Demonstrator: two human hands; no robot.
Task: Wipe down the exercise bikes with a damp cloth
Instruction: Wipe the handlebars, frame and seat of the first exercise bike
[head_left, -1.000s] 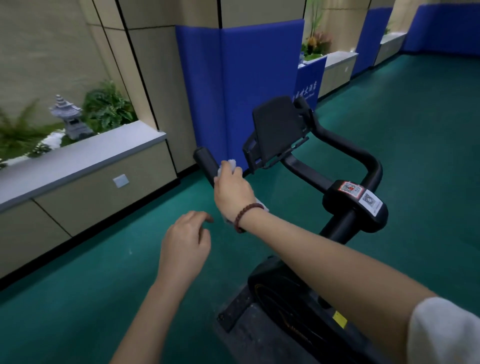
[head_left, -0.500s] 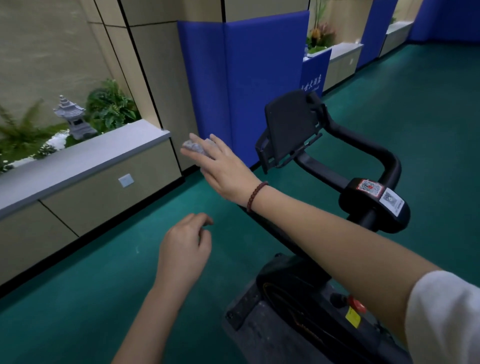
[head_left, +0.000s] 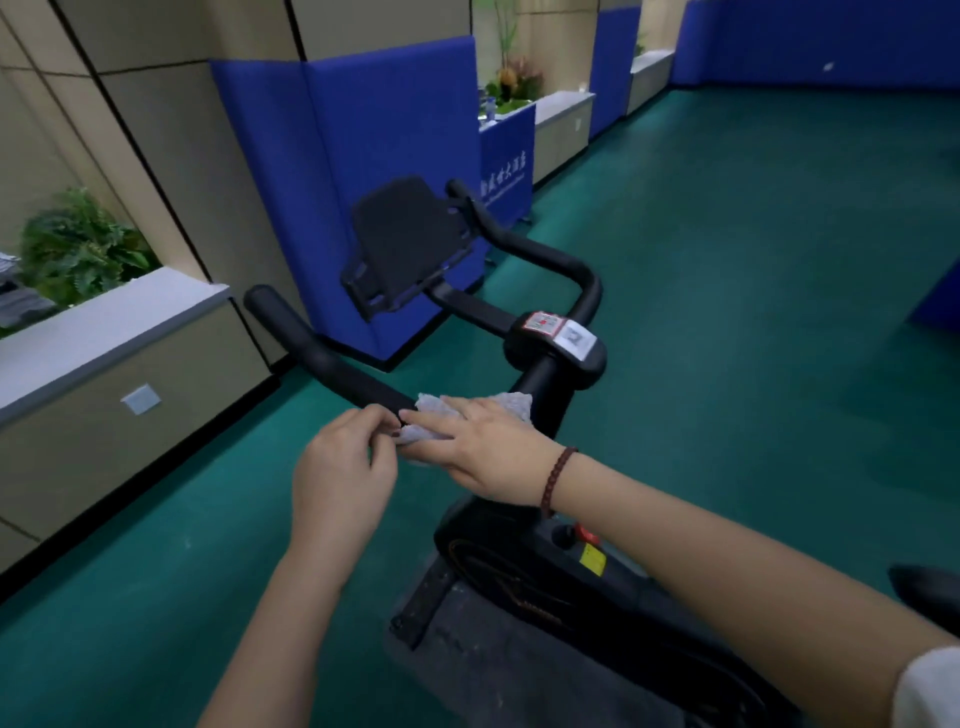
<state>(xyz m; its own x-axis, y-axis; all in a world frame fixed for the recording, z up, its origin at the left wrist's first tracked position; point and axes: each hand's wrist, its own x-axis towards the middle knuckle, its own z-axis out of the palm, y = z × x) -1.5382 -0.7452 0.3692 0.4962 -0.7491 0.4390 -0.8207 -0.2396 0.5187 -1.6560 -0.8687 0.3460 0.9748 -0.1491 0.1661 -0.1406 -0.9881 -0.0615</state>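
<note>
Right hand (head_left: 488, 452) flat, fingers straight, pressing cloth (head_left: 514, 406); left hand (head_left: 340, 478) beside its fingertips, curled, pinching cloth edge.

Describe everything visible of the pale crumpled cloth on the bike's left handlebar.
The pale grey-white crumpled cloth looks like thin, textured fabric, bunched rather than folded. It is draped over the black padded handlebar, close to where the bar meets the stem. The right hand lies flat across its middle with straight fingers and hides most of it; cloth shows on either side of the hand. The left hand appears to pinch its near-left corner with curled fingertips. Dampness cannot be judged.
</note>
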